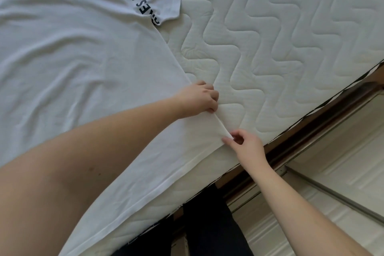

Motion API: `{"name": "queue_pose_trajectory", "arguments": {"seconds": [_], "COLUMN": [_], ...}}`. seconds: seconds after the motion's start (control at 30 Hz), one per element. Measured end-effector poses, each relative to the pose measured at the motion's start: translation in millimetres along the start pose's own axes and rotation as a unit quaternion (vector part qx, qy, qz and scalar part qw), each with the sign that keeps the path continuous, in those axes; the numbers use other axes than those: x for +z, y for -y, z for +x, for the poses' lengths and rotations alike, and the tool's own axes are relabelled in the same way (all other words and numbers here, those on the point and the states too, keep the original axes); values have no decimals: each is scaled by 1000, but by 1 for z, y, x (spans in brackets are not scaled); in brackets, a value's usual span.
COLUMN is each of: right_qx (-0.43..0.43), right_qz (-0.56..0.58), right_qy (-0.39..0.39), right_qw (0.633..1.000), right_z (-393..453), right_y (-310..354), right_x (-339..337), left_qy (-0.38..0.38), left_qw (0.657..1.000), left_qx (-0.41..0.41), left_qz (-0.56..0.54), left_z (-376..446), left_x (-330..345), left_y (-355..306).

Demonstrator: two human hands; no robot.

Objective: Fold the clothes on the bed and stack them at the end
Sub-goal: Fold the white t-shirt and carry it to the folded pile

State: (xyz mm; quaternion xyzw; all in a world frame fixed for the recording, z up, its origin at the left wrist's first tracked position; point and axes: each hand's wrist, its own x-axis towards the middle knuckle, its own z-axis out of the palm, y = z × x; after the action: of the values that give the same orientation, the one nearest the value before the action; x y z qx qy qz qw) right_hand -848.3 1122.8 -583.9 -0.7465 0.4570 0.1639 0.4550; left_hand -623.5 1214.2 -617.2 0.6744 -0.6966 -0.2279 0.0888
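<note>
A white T-shirt [79,64] with dark lettering on one sleeve lies spread flat over the left of the quilted mattress [280,33]. Its bottom hem runs along the bed's near edge. My left hand [197,100] has its fingers curled on the shirt's side edge just above the bottom corner and pinches the fabric there. My right hand [245,145] pinches the bottom corner of the shirt between thumb and fingertips, close to the mattress edge. A short stretch of the side seam is pulled taut between the two hands.
The mattress edge runs diagonally from lower left to upper right. Beyond it are a brown bed frame [324,114] and pale flooring [342,172]. Dark trouser legs [212,224] stand against the bed's edge.
</note>
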Motion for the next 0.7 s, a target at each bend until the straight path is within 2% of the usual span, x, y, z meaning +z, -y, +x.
{"name": "queue_pose_trajectory", "arguments": {"seconds": [0.13,0.2,0.33,0.43,0.53,0.63,0.7], "right_qx": [-1,7,23,61,77,43,-6], "right_qz": [6,6,-70,-169,-246,-281,-277], "right_qy": [10,15,25,20,-1,-33,-55], "right_qw": [1000,1000,997,983,966,958,959], "right_z": [-4,-4,-2,3,6,8,11], "right_y": [-5,-6,-5,4,16,34,51], "right_x": [-4,-5,-1,0,-3,-5,-3], "left_qy": [38,80,169,123,43,-2,-59], "left_qw": [999,996,984,990,992,992,988], "left_qx": [-12,-25,-60,-36,-80,-118,-139], "left_qz": [0,-9,10,67,85,37,-11], "left_z": [4,8,23,21,8,-8,-24], "left_x": [-2,-6,-14,-11,-2,0,-8], "left_y": [-2,-6,-15,-17,-18,-13,-3]}}
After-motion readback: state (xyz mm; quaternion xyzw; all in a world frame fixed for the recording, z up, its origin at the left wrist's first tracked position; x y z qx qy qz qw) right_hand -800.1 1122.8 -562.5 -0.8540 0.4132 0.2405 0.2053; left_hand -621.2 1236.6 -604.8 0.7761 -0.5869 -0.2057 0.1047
